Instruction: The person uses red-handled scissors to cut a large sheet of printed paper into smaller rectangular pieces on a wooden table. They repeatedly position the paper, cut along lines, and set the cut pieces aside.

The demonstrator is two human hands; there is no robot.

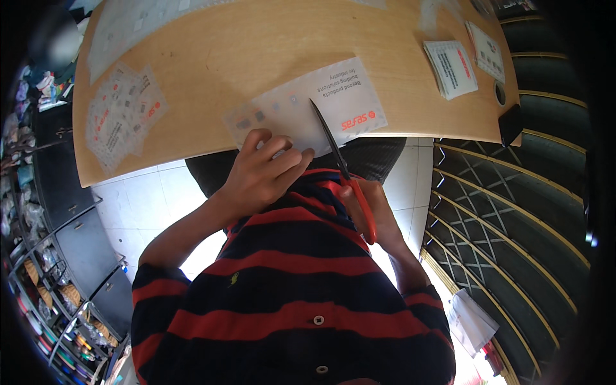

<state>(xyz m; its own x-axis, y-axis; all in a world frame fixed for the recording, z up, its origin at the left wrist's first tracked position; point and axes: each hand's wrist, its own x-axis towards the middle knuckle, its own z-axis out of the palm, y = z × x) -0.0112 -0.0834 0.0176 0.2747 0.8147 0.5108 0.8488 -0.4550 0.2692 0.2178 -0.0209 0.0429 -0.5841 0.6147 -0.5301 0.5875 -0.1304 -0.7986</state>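
Scissors, gripped closed-fisted by the right hand, are angled away across the sheet, pinned beside them by the left hand, fingers spread.

left hand: forearm raised from lower left, wrist bent, fingers curled forward and pressed flat | right hand: mostly hidden behind chest, fingers closed in a grip, forearm angled up from lower right

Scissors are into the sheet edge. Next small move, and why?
Probably close the scissors and advance along the sheet: the blades already lie over its near edge, the right hand grips the red handles, and the left hand pins the sheet on the table.
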